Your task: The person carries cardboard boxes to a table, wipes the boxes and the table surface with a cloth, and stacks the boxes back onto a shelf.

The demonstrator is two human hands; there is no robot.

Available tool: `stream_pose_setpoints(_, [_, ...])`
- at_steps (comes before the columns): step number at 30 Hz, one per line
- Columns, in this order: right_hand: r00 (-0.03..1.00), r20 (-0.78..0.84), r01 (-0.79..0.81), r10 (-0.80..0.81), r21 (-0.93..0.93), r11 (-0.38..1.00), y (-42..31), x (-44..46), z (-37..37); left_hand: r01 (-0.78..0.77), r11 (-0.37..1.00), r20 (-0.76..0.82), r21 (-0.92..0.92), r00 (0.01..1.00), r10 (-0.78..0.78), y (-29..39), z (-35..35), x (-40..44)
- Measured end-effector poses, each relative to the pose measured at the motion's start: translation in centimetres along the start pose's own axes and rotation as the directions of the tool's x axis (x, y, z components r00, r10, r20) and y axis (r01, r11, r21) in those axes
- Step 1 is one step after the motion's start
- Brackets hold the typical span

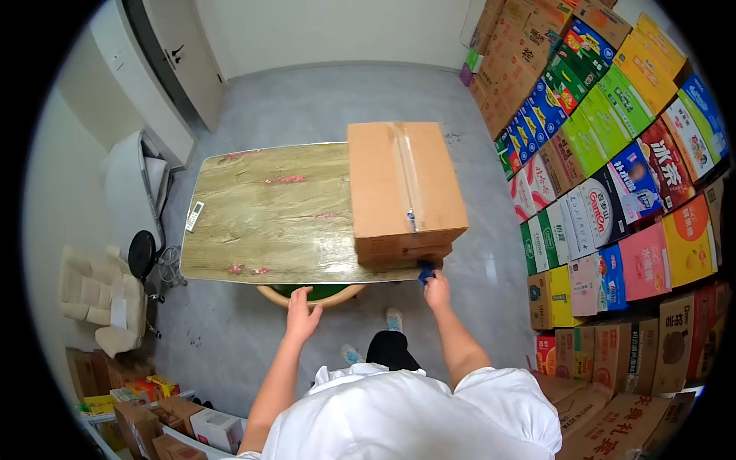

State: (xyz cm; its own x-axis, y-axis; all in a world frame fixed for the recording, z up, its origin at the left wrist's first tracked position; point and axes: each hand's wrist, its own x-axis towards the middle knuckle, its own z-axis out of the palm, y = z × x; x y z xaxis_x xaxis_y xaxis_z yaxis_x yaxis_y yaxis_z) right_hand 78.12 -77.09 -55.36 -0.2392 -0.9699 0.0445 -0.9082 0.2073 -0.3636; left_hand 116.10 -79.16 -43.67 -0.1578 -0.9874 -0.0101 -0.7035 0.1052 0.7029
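My right hand (437,293) is closed round a small dark blue object (426,268), too small to name for sure, at the table's front right edge. Just beyond it stands a large closed brown cardboard box (399,176) with clear tape along its top seam. Beneath the box's near side, part of another cardboard layer shows. My left hand (303,313) holds nothing; its fingers are stretched out and apart, close to the front edge of the wood-patterned table (261,215). Under that edge a round, tan-rimmed tub (349,294) with a green inside is partly hidden.
Stacked cartons (598,184) form a wall on the right. To the left are a beige chair (103,299), a black round stool seat (142,254) and a coiled cable (170,264). A shelf with small boxes (216,429) is at lower left. A white label (195,217) lies on the table.
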Motion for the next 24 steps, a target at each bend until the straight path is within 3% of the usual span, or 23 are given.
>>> stream_pose_setpoints(3, [0.967, -0.097, -0.229, 0.234, 0.060, 0.972, 5.0, 1.4, -1.0, 0.044, 0.999, 0.033, -0.009, 0.998, -0.044, 1.4, 1.9, 2.1])
stream_pose_setpoints(4, [0.967, -0.097, -0.229, 0.234, 0.060, 0.972, 6.6, 2.0, -1.6, 0.044, 0.999, 0.034, -0.009, 0.998, -0.044, 2.0, 2.8, 3.0])
stream_pose_setpoints(6, [0.884, -0.177, -0.383, 0.434, 0.260, 0.886, 9.7, 4.2, -3.0, 0.265, 0.894, 0.110, -0.361, 0.964, -0.242, 3.7, 4.3, 5.8])
stream_pose_setpoints(7, [0.857, -0.216, -0.395, 0.467, 0.305, 0.866, 10.6, 5.5, -4.0, 0.267, 0.894, 0.101, -0.360, 0.964, -0.247, 5.2, 4.5, 7.1])
stream_pose_setpoints(8, [0.863, -0.212, -0.386, 0.459, 0.308, 0.869, 11.2, 7.1, -4.7, 0.348, 0.783, 0.109, -0.515, 0.933, -0.343, 6.8, 4.9, 8.4])
stream_pose_setpoints(10, [0.790, -0.169, -0.379, 0.589, 0.622, 0.686, 11.3, 10.8, -7.3, 0.433, 0.466, 0.166, -0.771, 0.844, -0.510, 9.8, 5.3, 11.0])
stream_pose_setpoints(12, [0.850, -0.148, -0.282, 0.506, 0.682, 0.674, 11.8, 14.6, -7.3, 0.425, 0.472, 0.158, -0.772, 0.848, -0.505, 10.7, 5.7, 12.8])
stream_pose_setpoints(14, [0.931, 0.131, -0.275, 0.342, 0.865, 0.419, 7.7, 18.0, -10.8, 0.416, 0.435, 0.176, -0.798, 0.853, -0.492, 12.4, 5.5, 14.2])
stream_pose_setpoints(15, [0.936, 0.130, -0.267, 0.327, 0.867, 0.420, 6.3, 19.4, -11.3, 0.415, 0.394, 0.192, -0.820, 0.849, -0.493, 12.4, 5.7, 14.8])
stream_pose_setpoints(16, [0.943, 0.172, -0.256, 0.284, 0.922, 0.291, 4.9, 20.8, -11.3, 0.404, 0.393, 0.178, -0.826, 0.848, -0.499, 11.7, 6.1, 15.5])
stream_pose_setpoints(17, [0.948, 0.213, -0.253, 0.236, 0.955, 0.156, 3.7, 21.7, -11.4, 0.324, 0.380, 0.175, -0.866, 0.909, -0.378, 10.8, 6.5, 16.0])
stream_pose_setpoints(18, [0.950, 0.220, -0.257, 0.220, 0.954, 0.156, 2.9, 22.6, -10.9, 0.246, 0.357, 0.160, -0.901, 0.954, -0.253, 11.1, 6.2, 16.2])
stream_pose_setpoints(20, [0.952, 0.214, -0.215, 0.217, 0.976, -0.021, 1.4, 23.7, -9.8, 0.232, 0.292, 0.152, -0.928, 0.950, -0.271, 11.6, 6.0, 16.5])
stream_pose_setpoints(21, [0.959, 0.213, -0.205, 0.189, 0.977, -0.058, 0.8, 23.7, -9.7, 0.220, 0.227, 0.154, -0.949, 0.950, -0.273, 12.0, 5.8, 16.7])
stream_pose_setpoints(24, [0.958, 0.261, -0.249, 0.120, 0.962, -0.111, 0.2, 23.6, -10.1, 0.270, 0.219, 0.204, -0.938, 0.937, -0.284, 11.1, 6.3, 17.2])
